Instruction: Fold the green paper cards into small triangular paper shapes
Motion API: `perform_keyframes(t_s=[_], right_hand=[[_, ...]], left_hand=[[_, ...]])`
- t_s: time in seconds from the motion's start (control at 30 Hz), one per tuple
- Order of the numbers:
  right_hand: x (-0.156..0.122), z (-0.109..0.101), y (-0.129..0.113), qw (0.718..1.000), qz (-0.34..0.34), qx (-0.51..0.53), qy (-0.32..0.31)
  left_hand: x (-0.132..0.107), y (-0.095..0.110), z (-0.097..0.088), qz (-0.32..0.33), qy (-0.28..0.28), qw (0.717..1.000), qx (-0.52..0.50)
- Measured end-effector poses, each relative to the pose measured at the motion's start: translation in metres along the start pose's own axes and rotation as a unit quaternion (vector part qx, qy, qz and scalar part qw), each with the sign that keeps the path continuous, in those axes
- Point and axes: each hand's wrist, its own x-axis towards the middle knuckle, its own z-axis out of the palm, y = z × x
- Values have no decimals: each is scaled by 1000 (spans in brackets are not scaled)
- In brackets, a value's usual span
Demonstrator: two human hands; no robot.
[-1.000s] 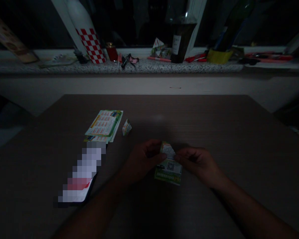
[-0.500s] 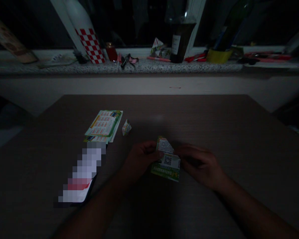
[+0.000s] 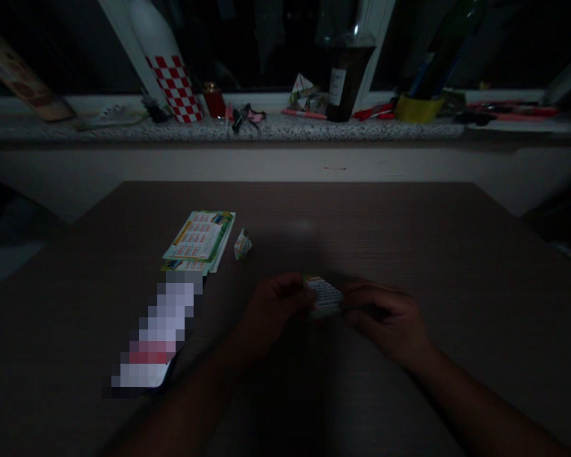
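Note:
A partly folded printed paper card (image 3: 327,297), white with dark text and green edges, is held just above the table between my two hands. My left hand (image 3: 280,304) pinches its left side, thumb on top. At its right edge, the fingertips and thumb of my right hand (image 3: 385,314) close on the card. To the left lies a small folded paper piece (image 3: 242,245) with a pointed top. Beside that is a stack of printed calendar cards (image 3: 200,236), green-edged with rows of red figures.
A phone (image 3: 164,336) with a blurred-out screen lies on the brown table (image 3: 409,222), left of my forearms. On the granite windowsill (image 3: 266,130) stand a red-and-white checkered bottle (image 3: 176,86), a dark container (image 3: 345,82), and a green bottle (image 3: 440,54) in a yellow holder.
The card's lower green part with the square code has swung out of view, so a smaller shape shows. Both hands stay on the card, nearly in place.

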Motion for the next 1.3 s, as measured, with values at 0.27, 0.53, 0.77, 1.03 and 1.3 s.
perform_keyframes(t_s=[0.27, 0.53, 0.77, 1.03, 1.3], right_hand=[[-1, 4, -3, 995, 64, -20, 70], [-1, 6, -3, 993, 86, -27, 72], [-2, 6, -4, 994, 86, -23, 64], [-1, 6, -2, 994, 82, -26, 61], [0, 7, -4, 997, 55, -46, 39]], left_hand=[[-4, -2, 1, 42, -11, 999, 5], [-11, 3, 9, 67, -4, 995, 71], [-11, 0, 9, 81, 2, 991, 103], [-12, 2, 10, 79, 12, 988, 129], [-13, 6, 8, 96, -3, 978, 183]])
